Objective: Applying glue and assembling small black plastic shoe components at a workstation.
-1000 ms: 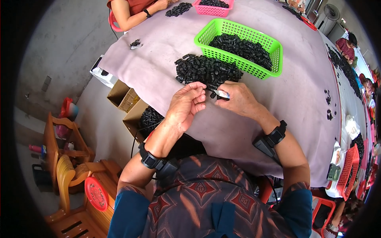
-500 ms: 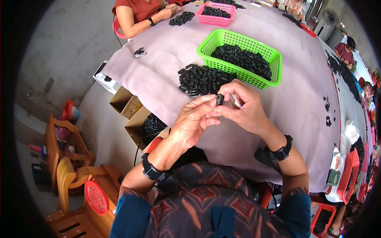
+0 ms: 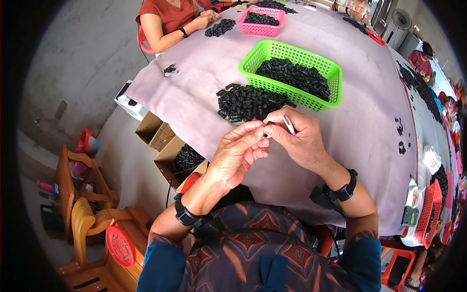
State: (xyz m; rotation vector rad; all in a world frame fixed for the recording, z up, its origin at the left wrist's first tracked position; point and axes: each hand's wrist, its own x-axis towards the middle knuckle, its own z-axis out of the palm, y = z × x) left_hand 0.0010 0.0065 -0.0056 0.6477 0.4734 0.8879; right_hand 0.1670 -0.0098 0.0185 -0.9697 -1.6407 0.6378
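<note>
Between the fingertips of both my hands is a small black cylindrical plastic part [image 3: 267,130], mostly covered by the fingers. My left hand [image 3: 237,153] pinches it from the left, its lower fingers curled loosely. My right hand [image 3: 302,138] pinches it from the right and also carries a slim white, dark-tipped pen-like tool [image 3: 289,125] between its fingers. Just beyond my hands lies a heap of similar black parts [image 3: 250,102] on the cloth. It touches the near side of a green plastic basket [image 3: 339,90] that holds more of them.
A pale mauve cloth [image 3: 194,90] covers the table. Farther off are a pink basket [image 3: 242,30] and a co-worker's arm [image 3: 168,41] beside another heap. Cardboard boxes [image 3: 163,165] stand below the left edge, near a wooden chair [image 3: 104,219]. A red basket [image 3: 428,214] is at right.
The black part stood upright in plain sight between my fingers; now it is turned and mostly covered. The pen-like tool shows more clearly in my right hand. The view has shifted slightly.
</note>
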